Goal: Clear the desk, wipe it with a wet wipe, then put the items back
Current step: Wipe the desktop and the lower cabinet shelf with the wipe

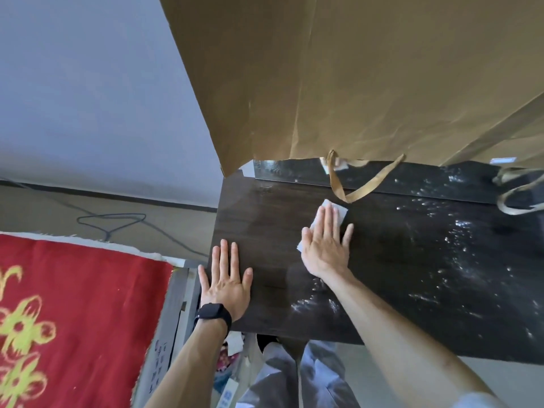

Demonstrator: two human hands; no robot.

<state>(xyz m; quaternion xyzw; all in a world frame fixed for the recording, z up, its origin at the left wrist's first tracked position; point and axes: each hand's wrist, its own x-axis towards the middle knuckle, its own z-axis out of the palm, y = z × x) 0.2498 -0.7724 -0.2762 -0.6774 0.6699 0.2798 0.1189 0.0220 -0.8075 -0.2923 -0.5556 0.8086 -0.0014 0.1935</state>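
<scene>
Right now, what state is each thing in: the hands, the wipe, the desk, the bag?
Left hand: flat, open, bracing on the desk.
Right hand: flat, pressing the wet wipe.
Wet wipe: folded, under the fingers.
Desk: cleared, streaked wet at right.
Paper bag: hanging, handles dangling.

Not much can be read here tbh. Some dark handwritten-looking marks are seen on a pale grey panel at the near left, but they're too blurred to be made out. A small blue logo is printed on a white package below the counter edge, also unreadable. The red cloth is only decorated with yellow ornaments.
</scene>
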